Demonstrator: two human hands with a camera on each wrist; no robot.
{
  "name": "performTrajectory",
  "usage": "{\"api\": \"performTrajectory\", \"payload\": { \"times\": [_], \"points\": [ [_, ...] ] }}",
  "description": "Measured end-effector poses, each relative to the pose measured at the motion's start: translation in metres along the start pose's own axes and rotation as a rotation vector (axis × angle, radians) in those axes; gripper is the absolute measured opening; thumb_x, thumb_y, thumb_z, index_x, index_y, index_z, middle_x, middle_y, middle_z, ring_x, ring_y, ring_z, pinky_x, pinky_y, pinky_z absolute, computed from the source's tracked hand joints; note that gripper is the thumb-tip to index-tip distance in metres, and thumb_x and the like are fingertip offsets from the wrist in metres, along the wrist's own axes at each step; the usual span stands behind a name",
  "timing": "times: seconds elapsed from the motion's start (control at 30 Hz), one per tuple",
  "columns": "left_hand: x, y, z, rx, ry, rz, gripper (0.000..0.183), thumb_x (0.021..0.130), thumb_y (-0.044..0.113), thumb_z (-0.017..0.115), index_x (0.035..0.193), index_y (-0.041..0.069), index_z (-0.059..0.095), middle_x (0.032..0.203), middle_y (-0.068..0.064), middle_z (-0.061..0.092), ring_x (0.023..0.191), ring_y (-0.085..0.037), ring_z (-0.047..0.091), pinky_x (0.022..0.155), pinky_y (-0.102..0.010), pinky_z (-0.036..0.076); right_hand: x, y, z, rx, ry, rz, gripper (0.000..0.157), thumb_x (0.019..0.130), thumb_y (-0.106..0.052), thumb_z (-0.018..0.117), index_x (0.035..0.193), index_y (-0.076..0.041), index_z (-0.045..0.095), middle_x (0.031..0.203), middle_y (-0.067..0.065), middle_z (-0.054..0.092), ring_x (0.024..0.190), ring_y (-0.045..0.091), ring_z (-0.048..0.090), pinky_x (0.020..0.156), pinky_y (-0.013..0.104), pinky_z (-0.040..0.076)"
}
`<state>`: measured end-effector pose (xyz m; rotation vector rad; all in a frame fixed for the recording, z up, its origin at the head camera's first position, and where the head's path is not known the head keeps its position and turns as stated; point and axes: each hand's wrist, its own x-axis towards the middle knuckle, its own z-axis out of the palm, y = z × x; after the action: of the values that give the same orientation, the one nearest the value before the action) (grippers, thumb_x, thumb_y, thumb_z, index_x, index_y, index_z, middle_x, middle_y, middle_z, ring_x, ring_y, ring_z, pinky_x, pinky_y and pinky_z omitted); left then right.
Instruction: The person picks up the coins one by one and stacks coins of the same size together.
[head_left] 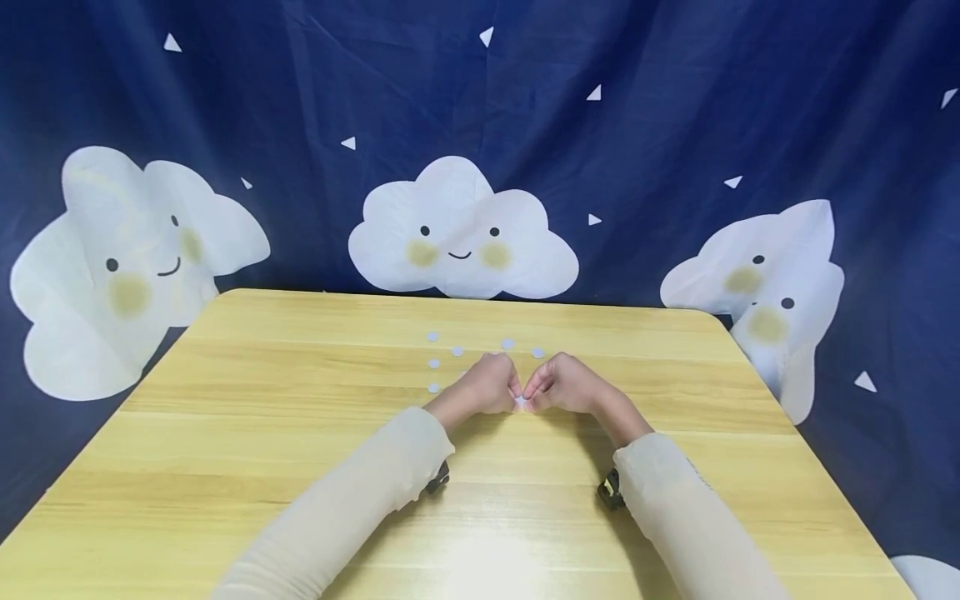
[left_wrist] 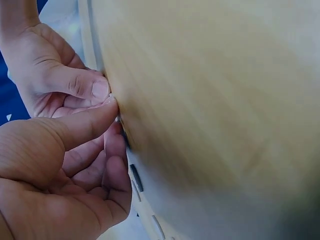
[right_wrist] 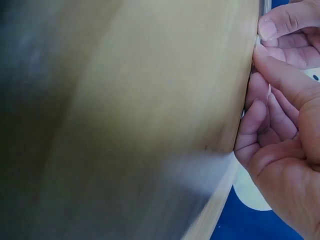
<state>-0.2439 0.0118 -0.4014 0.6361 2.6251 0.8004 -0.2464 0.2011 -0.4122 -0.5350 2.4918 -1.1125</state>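
Low over the middle of the table, my left hand (head_left: 489, 385) and right hand (head_left: 567, 385) meet at the fingertips. Between them is a small white piece (head_left: 521, 401), pinched from both sides by thumb and fingers. Only a sliver of that white piece (left_wrist: 112, 97) shows in the left wrist view, the rest hidden by the thumbs. The left thumb (left_wrist: 90, 122) lies just beside the right thumb, both tips almost together. In the right wrist view the remaining fingers of the right hand (right_wrist: 285, 135) are curled inward.
Several small white discs lie flat on the wooden table (head_left: 300, 450): one disc (head_left: 432, 337) at the far left of the group, another disc (head_left: 537, 353) just beyond the right hand. A dark blue curtain (head_left: 645, 50) with white clouds hangs behind the far edge.
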Motion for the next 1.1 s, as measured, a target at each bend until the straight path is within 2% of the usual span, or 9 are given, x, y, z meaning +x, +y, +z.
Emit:
{"api": "performTrajectory", "payload": {
  "times": [0.27, 0.5, 0.67, 0.9, 1.1],
  "points": [
    [-0.003, -0.005, 0.0, -0.074, 0.001, -0.001, 0.011, 0.081, 0.003, 0.085, 0.084, 0.007, 0.076, 0.075, 0.003, 0.068, 0.074, -0.012, 0.059, 0.067, -0.023, 0.052, 0.0, -0.002, 0.0, 0.0, -0.027, -0.028, 0.011, 0.08, 0.0, 0.084, 0.088, -0.001, 0.077, 0.081, 0.006, 0.076, 0.073, 0.012, 0.069, 0.07, 0.028, 0.056],
    [-0.009, -0.008, -0.001, -0.102, -0.034, -0.002, 0.013, 0.078, 0.003, 0.087, 0.083, 0.008, 0.076, 0.074, 0.004, 0.069, 0.07, -0.012, 0.061, 0.064, -0.023, 0.053, -0.002, -0.005, 0.002, -0.018, -0.094, -0.079, 0.009, 0.081, -0.001, 0.084, 0.088, -0.003, 0.078, 0.081, 0.003, 0.076, 0.073, 0.012, 0.068, 0.07, 0.027, 0.057],
    [-0.016, -0.008, 0.0, -0.109, -0.058, 0.021, 0.014, 0.078, 0.005, 0.089, 0.082, 0.008, 0.076, 0.074, 0.004, 0.069, 0.071, -0.011, 0.062, 0.067, -0.023, 0.054, -0.006, -0.009, 0.003, -0.05, -0.138, -0.092, 0.01, 0.081, 0.002, 0.082, 0.088, -0.004, 0.077, 0.08, 0.002, 0.076, 0.074, 0.012, 0.069, 0.073, 0.028, 0.058],
    [-0.021, -0.008, 0.007, -0.13, -0.065, 0.048, 0.015, 0.077, 0.007, 0.09, 0.081, 0.009, 0.075, 0.074, 0.004, 0.068, 0.07, -0.011, 0.06, 0.065, -0.022, 0.052, -0.017, -0.009, 0.009, -0.109, -0.13, -0.119, 0.013, 0.082, 0.003, 0.082, 0.085, -0.009, 0.077, 0.079, -0.003, 0.074, 0.073, 0.011, 0.068, 0.072, 0.027, 0.057],
    [-0.022, -0.009, 0.009, -0.092, -0.054, 0.061, 0.016, 0.077, 0.01, 0.09, 0.081, 0.01, 0.074, 0.075, 0.005, 0.067, 0.072, -0.01, 0.06, 0.068, -0.021, 0.052, -0.024, -0.009, 0.013, -0.14, -0.095, -0.177, 0.014, 0.081, 0.002, 0.082, 0.085, -0.01, 0.076, 0.078, -0.004, 0.072, 0.071, 0.009, 0.066, 0.069, 0.026, 0.057]
  ]
}}
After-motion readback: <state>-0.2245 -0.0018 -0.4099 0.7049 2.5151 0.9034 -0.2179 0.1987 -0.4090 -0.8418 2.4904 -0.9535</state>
